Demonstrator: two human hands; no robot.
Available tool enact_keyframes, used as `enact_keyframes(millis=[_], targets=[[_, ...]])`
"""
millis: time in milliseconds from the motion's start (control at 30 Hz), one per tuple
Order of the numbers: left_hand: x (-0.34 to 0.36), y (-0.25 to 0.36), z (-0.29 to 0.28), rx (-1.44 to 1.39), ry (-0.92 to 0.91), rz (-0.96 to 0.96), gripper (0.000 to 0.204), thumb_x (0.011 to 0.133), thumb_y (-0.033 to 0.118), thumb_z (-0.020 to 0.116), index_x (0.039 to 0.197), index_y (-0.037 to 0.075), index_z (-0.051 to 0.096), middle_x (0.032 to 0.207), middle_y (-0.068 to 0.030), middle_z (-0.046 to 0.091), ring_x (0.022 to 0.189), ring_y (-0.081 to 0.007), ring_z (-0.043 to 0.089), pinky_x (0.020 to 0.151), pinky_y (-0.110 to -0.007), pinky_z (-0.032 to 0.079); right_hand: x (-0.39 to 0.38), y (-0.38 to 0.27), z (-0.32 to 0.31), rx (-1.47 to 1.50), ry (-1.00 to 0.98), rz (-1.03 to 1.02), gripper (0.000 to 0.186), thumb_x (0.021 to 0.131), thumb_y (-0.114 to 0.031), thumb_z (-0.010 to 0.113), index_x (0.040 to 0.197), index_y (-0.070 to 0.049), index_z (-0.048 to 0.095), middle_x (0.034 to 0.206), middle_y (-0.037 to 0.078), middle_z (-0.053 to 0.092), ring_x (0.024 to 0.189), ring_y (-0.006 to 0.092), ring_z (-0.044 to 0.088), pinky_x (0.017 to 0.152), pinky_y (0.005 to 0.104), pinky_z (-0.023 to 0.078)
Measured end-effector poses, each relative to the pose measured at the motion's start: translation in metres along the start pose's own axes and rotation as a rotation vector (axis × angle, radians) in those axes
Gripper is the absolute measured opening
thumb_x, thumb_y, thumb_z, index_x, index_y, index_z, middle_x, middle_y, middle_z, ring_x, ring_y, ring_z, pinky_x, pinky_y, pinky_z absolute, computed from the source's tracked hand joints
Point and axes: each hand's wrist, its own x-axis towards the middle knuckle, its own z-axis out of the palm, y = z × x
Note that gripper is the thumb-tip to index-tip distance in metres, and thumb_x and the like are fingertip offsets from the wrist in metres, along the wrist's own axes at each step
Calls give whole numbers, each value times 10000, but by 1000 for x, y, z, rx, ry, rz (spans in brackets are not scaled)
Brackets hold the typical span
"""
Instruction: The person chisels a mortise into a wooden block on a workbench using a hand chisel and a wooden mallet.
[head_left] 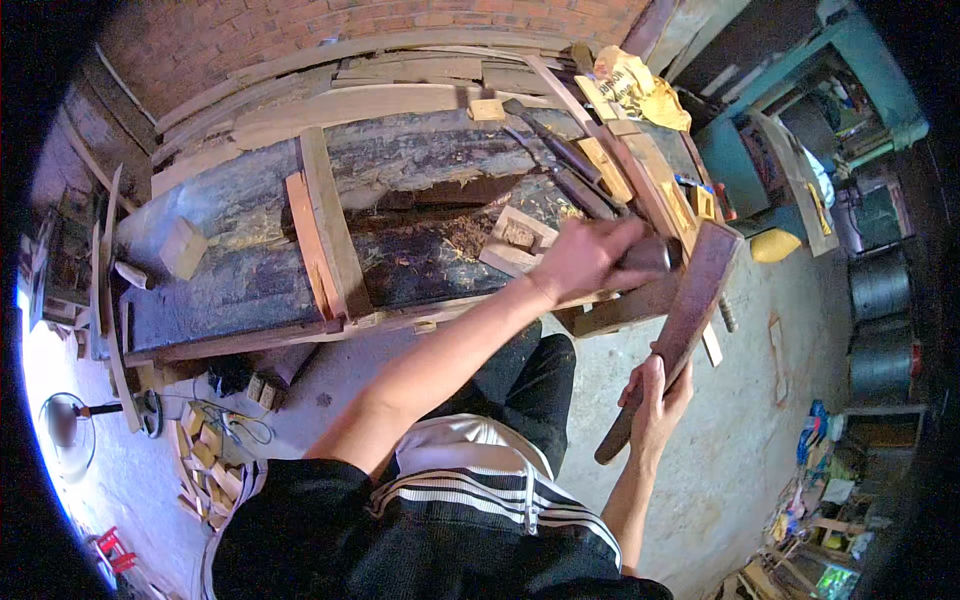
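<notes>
A long dark wooden board [690,310] is held slanted off the near right corner of the workbench [240,290], its upper end resting near the bench edge and its lower end hanging towards the concrete floor [740,440]. The right hand [655,400] is closed around the board's lower part, fingers wrapped over the edge. The left hand [585,258] is closed on a dark rounded tool [650,255], seemingly a mallet head or plane knob, though its kind cannot be told, pressed close to the board's upper end. A small open wooden frame [518,240] lies on the bench just beside the left hand, and chisels [560,160] are laid further back among loose slats [325,230]. A yellow cloth [640,85] is bunched at the far right corner. For the work in hand to be done well, it is judged that the board should be kept braced firmly against the bench so it cannot slide, the lower grip should be held clear of the tool's path, and pressure should be applied squarely rather than at a slant. Shavings on the bench top may reduce footing for the piece.
</notes>
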Motion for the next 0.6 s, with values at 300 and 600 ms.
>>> enact_keyframes(millis=[300, 600], targets=[[8, 7, 19, -115, 22, -25, 485, 690, 248, 796, 1086, 92, 565, 953, -155, 661, 866, -349, 670, 696, -438, 538, 3, 2, -2, 9, 50, -39, 337, 979, -272, 577, 1131, 25, 527, 653, 33, 519, 492, 101, 499, 415, 251, 428], [13, 5, 34, -149, 142, -99, 346, 731, 188, 789, 980, 112, 561, 723, -124, 650, 664, -342, 676, 578, -396, 524, 29, -50, -4, 340, 107, -438, 340, 932, -180, 565, 1182, 37, 490, 743, 94, 576, 527, 128, 531, 453, 261, 446]])
